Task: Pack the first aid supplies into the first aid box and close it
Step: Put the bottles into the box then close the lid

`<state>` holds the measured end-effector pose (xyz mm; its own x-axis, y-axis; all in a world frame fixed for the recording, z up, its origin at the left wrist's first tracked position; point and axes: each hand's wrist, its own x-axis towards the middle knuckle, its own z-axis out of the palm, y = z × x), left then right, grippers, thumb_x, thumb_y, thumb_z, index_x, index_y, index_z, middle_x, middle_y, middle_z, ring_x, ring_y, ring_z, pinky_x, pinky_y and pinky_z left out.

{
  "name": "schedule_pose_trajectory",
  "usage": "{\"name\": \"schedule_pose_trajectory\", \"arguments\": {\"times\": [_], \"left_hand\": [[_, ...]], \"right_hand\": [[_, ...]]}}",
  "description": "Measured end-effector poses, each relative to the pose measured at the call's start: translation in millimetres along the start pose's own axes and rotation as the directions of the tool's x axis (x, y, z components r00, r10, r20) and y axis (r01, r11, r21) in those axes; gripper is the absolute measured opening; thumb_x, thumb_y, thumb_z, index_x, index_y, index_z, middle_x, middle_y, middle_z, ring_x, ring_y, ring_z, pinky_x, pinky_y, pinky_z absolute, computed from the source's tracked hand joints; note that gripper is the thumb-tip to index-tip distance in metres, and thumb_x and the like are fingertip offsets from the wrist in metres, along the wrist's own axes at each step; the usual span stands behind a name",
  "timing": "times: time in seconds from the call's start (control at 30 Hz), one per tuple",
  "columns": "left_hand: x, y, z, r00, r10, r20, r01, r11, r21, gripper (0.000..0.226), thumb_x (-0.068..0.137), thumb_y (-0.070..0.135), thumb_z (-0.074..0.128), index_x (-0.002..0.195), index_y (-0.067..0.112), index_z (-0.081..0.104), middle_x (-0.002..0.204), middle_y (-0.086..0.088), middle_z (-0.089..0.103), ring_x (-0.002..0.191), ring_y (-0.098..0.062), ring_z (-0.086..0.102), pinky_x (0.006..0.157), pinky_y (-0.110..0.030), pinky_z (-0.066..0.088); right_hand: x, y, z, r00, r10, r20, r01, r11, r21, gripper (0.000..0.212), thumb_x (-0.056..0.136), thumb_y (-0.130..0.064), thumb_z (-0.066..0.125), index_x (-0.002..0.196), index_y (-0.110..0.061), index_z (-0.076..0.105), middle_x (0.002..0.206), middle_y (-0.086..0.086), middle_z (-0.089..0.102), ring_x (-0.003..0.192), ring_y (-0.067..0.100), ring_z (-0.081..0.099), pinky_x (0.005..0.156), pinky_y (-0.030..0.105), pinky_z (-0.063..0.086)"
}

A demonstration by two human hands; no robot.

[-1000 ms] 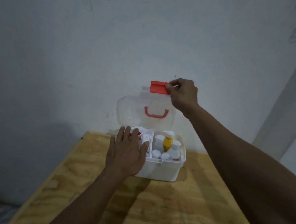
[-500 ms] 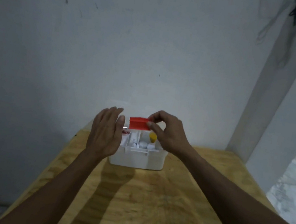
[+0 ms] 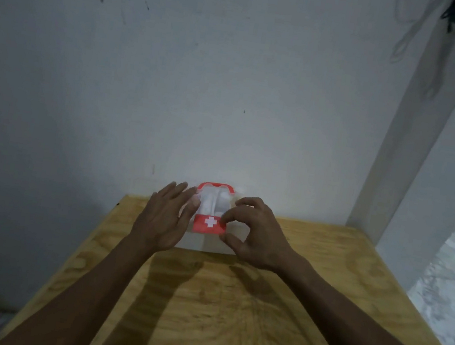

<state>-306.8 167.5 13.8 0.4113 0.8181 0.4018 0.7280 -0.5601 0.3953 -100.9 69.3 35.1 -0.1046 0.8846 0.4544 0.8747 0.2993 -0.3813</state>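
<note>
While both bare forearms reach forward over the pale plywood tabletop [image 3: 230,305], the hands flank a small white plastic first aid box [image 3: 204,241] that sits at the tabletop's far edge, at 12 o'clock against the grey-white wall [image 3: 204,80]. At the box's 9 o'clock, the left hand [image 3: 164,219] is flat and released, fingers straight and together, palm turned toward the box's side. At 3 o'clock, the right hand [image 3: 252,233] curls, its thumb and forefinger pinching the right end of the red latch with a white cross [image 3: 209,225] on the box front. The box's clear lid [image 3: 213,201] lies down over the body, white contents showing dimly through it, with a red handle [image 3: 216,186] along its far edge.
</note>
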Motion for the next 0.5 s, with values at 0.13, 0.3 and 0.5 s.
{"name": "schedule_pose_trajectory", "arguments": {"times": [0.13,0.3,0.5], "left_hand": [[0,1,2,1.000,-0.003,0.019,0.002,0.999,0.041,0.075,0.089,0.070,0.015,0.151,0.030,0.031,0.161,0.002,0.027,0.151,-0.021,0.016,0.120,-0.055,0.019],[-3,-1,5,0.998,0.032,0.058,-0.036,0.996,0.082,0.083,0.082,0.080,0.018,0.152,0.036,0.022,0.164,-0.002,0.017,0.151,-0.027,0.011,0.121,-0.050,0.011],[-10,3,10,0.998,0.050,0.024,-0.050,0.999,-0.019,0.101,0.072,0.090,0.014,0.152,0.030,0.026,0.163,-0.006,0.018,0.148,-0.029,0.021,0.119,-0.055,0.022]], "right_hand": [[4,2,-3,0.990,0.025,-0.138,-0.018,0.998,0.052,0.036,0.086,-0.036,0.067,0.119,-0.021,0.066,0.125,-0.003,0.064,0.119,0.013,0.047,0.103,0.038,0.045],[15,12,8,0.973,0.229,-0.015,-0.230,0.972,-0.048,0.069,0.087,-0.065,0.053,0.146,-0.034,0.039,0.160,-0.002,0.028,0.147,0.025,0.023,0.116,0.050,0.026],[5,19,36,0.955,0.293,-0.046,-0.292,0.956,0.032,0.074,0.084,-0.070,0.049,0.149,-0.040,0.030,0.164,-0.006,0.015,0.150,0.025,0.019,0.116,0.056,0.029]]}}
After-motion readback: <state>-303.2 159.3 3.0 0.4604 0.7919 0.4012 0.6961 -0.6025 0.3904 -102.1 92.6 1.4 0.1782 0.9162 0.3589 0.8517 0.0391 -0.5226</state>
